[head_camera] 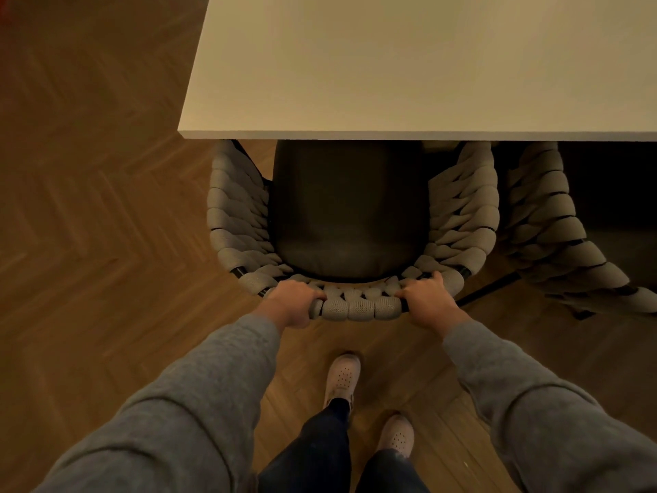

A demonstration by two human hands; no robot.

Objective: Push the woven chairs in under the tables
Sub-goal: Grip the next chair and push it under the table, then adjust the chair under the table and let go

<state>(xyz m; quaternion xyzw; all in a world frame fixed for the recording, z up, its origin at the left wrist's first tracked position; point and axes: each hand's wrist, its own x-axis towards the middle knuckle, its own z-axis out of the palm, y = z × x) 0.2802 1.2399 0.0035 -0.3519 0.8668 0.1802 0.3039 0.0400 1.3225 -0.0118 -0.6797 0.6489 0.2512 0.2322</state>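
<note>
A woven chair [234,208] with thick grey braided sides and a dark seat cushion [348,208] stands directly below me, its front tucked under the white table [409,65]. My left hand [289,306] grips the left part of the curved woven backrest. My right hand [428,297] grips the same backrest on the right. The chair's front legs are hidden by the tabletop. A second woven chair [554,236] stands just to the right, also partly under the table.
Herringbone wooden floor [89,225] spreads to the left and behind the chair. My two feet in light shoes [343,377] stand close behind the backrest. The table's left corner [183,133] overhangs the floor near the chair's left arm.
</note>
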